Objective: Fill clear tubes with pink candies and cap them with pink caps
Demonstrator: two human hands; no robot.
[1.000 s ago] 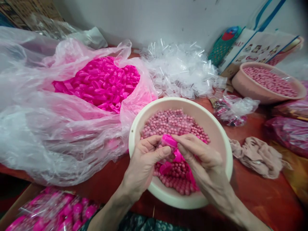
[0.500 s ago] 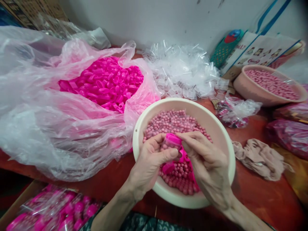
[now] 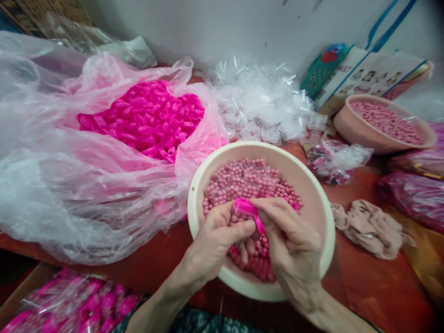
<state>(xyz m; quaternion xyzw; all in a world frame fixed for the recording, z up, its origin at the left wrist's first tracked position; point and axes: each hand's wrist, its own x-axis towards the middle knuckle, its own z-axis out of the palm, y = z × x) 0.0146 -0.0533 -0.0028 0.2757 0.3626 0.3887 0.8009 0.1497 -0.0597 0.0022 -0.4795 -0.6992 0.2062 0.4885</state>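
While both hands sit over the cream bowl (image 3: pixel 314 194), the left hand (image 3: pixel 217 240) has thumb and fingers pinched shut on a small clear pouch (image 3: pixel 239 217) packed with pink beads. Right hand (image 3: pixel 289 240) is also closed in a fingertip grip, on the bright pink cap (image 3: pixel 245 206) at the pouch top; a pink strip hangs from the cap between the two hands. Pouch and cap are just above the bead pile (image 3: pixel 249 180), near the bowl's front half.

Layout relative to the bowl:
- Bowl sits on the red desk (image 3: pixel 374 282), filled with loose pink beads; a few clear wrappers lie on top of them.
- Left of it, touching its rim: big clear plastic bag (image 3: pixel 69 185), open, holding a heap of bright pink caps (image 3: pixel 149 120).
- Behind it: heap of small clear pouches (image 3: pixel 260 99), empty.
- Back right: second bowl (image 3: pixel 378 134), pinkish, also holding pink beads.
- Between the two bowls: a crumpled clear bag (image 3: pixel 335 162) with dark pink contents.
- Right, close by: beige crumpled cloth (image 3: pixel 371 226).
- Far right: more bagged pink items (image 3: pixel 412 194).
- Front left, below the desk edge: a box of filled pink-capped pouches (image 3: pixel 86 303).
- Behind the second bowl: white printed bag (image 3: pixel 374 74) with blue trim and small pictures; lettering too blurred to read. Green mesh item (image 3: pixel 321 67) beside it.
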